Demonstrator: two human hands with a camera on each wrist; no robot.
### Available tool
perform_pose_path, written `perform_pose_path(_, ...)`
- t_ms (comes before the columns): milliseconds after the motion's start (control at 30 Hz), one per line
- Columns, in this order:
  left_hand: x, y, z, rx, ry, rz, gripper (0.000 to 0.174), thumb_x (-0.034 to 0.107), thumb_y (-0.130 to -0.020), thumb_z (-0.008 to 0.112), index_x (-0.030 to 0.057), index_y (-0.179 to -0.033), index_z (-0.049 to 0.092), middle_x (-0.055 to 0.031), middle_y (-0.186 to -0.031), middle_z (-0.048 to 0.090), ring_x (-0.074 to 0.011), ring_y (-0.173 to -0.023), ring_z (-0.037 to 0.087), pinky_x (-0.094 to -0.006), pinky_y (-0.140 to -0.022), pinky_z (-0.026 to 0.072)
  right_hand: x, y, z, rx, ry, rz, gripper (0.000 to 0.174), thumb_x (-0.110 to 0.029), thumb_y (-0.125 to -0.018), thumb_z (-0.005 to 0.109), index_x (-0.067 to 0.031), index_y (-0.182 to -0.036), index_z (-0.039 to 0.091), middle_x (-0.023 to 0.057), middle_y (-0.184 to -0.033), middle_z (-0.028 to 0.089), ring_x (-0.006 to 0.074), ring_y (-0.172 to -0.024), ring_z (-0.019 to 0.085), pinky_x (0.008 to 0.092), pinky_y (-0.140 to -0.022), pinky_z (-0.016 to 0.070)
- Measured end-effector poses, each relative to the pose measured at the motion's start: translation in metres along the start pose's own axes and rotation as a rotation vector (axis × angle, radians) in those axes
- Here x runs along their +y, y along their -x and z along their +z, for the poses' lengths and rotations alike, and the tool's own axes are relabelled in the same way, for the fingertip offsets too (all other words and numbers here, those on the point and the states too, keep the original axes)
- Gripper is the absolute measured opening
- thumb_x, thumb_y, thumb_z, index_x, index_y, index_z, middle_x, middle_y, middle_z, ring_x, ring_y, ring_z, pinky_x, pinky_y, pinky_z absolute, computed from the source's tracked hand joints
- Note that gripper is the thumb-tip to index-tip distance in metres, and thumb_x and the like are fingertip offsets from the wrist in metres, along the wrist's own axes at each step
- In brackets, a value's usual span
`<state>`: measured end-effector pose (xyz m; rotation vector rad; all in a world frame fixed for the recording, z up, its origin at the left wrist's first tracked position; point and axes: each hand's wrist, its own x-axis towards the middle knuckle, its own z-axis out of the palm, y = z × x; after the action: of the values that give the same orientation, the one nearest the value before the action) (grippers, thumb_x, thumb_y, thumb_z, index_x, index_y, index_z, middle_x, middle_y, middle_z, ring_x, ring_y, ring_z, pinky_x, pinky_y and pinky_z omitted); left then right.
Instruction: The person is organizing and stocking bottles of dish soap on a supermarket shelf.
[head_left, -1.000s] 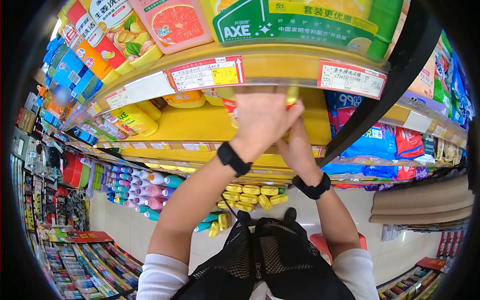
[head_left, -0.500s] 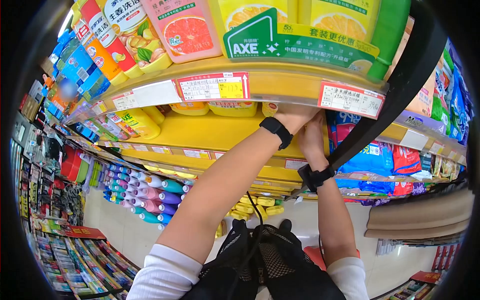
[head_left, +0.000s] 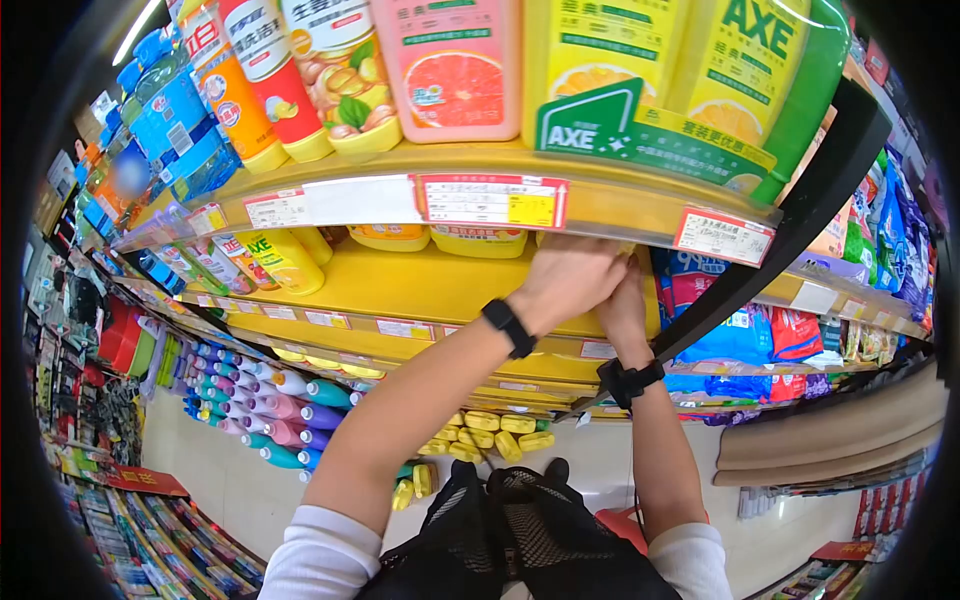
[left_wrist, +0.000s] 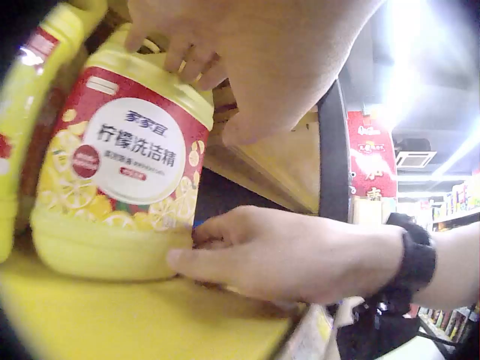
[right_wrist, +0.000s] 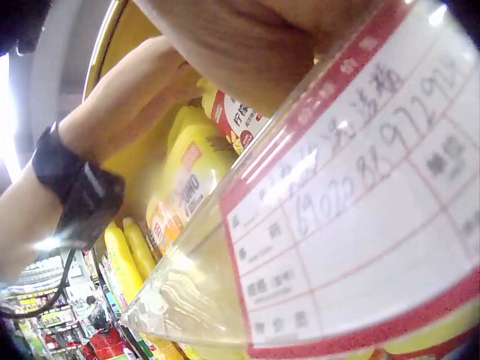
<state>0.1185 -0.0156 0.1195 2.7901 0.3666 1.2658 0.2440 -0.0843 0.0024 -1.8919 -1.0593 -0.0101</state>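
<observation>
Under the upper shelf, a yellow jug of lemon dish soap point(left_wrist: 127, 157) with a red and white label stands on the yellow lower shelf point(head_left: 420, 285). My left hand point(head_left: 575, 280) reaches in from the front, its fingers hooked over the jug's top in the left wrist view. Low on the jug's side, my right hand point(left_wrist: 255, 251) holds the bottom corner, thumb on the front and fingers curled at the side. From the head view the upper shelf hides most of the jug. Another yellow bottle point(left_wrist: 30, 112) stands close to its left.
Dish soap bottles point(head_left: 460, 75) line the upper shelf above a price tag point(head_left: 490, 203). A black post point(head_left: 780, 240) rises just right of my hands, beside blue detergent bags point(head_left: 740, 330). Several yellow bottles point(head_left: 480, 435) and coloured bottles point(head_left: 300, 410) stand on the floor.
Both hands have gone right and deeper under the upper shelf with the jug. Over the last half second, the left hand has drawn back slightly and the head view has shifted.
</observation>
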Motion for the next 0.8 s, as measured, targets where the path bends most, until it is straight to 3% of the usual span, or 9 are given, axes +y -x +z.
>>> perform_pose_path(33,-0.006,0.016,-0.012,-0.009,-0.044,0.022,0.04,0.032,-0.089,0.063,0.0045,-0.119,0.064,-0.0158,-0.115,0.066,-0.0351,-0.109,0.061,-0.0497,-0.098,0.0445,-0.006,0.006,0.0,0.03,0.01,-0.001,0.063,-0.005,-0.092,0.057,0.0124,-0.144,0.027,0.0358,-0.141,0.038,0.0511,-0.131,0.038,0.0468,-0.11,0.0368)
perform_pose_path(100,-0.03,0.054,-0.035,-0.058,-0.131,0.027,0.05,0.034,-0.091,0.063,0.0025,-0.129,0.056,-0.0174,-0.128,0.059,-0.0345,-0.125,0.051,-0.0532,-0.112,0.0303,-0.02,0.014,0.0,0.098,0.031,-0.002,0.063,-0.007,-0.092,0.058,0.0132,-0.143,0.028,0.0359,-0.14,0.04,0.0508,-0.13,0.04,0.0466,-0.109,0.0375)
perform_pose_path(167,-0.062,0.092,-0.056,-0.159,-0.104,-0.059,0.055,0.034,-0.091,0.063,0.002,-0.134,0.051,-0.0182,-0.135,0.054,-0.0336,-0.132,0.045,-0.0569,-0.116,0.0226,-0.017,0.013,0.005,0.158,0.056,-0.028,0.06,-0.009,-0.093,0.058,0.0135,-0.141,0.031,0.0363,-0.138,0.042,0.0505,-0.128,0.042,0.047,-0.108,0.0384)
perform_pose_path(300,-0.126,0.161,-0.093,-0.145,-0.177,-0.228,0.051,0.032,-0.092,0.065,-0.001,-0.13,0.054,-0.0186,-0.137,0.054,-0.034,-0.132,0.046,-0.0545,-0.114,0.0275,-0.001,0.007,0.008,0.184,0.116,-0.051,0.05,-0.012,-0.096,0.054,0.0135,-0.137,0.04,0.0372,-0.131,0.048,0.0513,-0.121,0.047,0.0484,-0.104,0.0408)
perform_pose_path(500,-0.184,0.213,-0.131,-0.116,-0.116,-0.349,0.043,0.03,-0.093,0.064,-0.0032,-0.12,0.061,-0.0213,-0.123,0.064,-0.035,-0.121,0.057,-0.0494,-0.109,0.0365,0.033,-0.016,0.016,0.217,0.202,-0.015,0.039,-0.02,-0.099,0.048,0.0082,-0.127,0.053,0.0339,-0.117,0.058,0.0504,-0.108,0.055,0.0533,-0.095,0.0449)
perform_pose_path(600,-0.189,0.224,-0.134,-0.073,-0.137,-0.271,0.041,0.028,-0.094,0.064,-0.0051,-0.117,0.062,-0.0231,-0.122,0.064,-0.0369,-0.119,0.058,-0.0488,-0.107,0.0385,0.023,-0.022,0.019,0.302,0.234,-0.02,0.036,-0.022,-0.1,0.047,0.0068,-0.121,0.056,0.0322,-0.112,0.06,0.0484,-0.106,0.056,0.0537,-0.093,0.0446)
perform_pose_path(700,-0.186,0.237,-0.128,-0.029,-0.27,-0.168,0.044,0.029,-0.093,0.064,-0.0075,-0.117,0.062,-0.0241,-0.125,0.063,-0.037,-0.12,0.058,-0.0496,-0.108,0.0378,0.004,-0.015,0.018,0.251,0.371,0.087,0.034,-0.021,-0.099,0.051,0.0071,-0.117,0.056,0.0316,-0.113,0.06,0.0477,-0.107,0.056,0.0525,-0.094,0.0441)
perform_pose_path(800,-0.185,0.241,-0.125,0.012,-0.273,-0.143,0.045,0.029,-0.092,0.065,-0.0092,-0.117,0.062,-0.025,-0.125,0.063,-0.0383,-0.12,0.058,-0.0499,-0.108,0.0387,-0.011,0.001,0.023,0.288,0.372,0.059,0.033,-0.019,-0.094,0.058,0.008,-0.113,0.057,0.031,-0.115,0.059,0.0475,-0.108,0.054,0.0514,-0.096,0.0437)
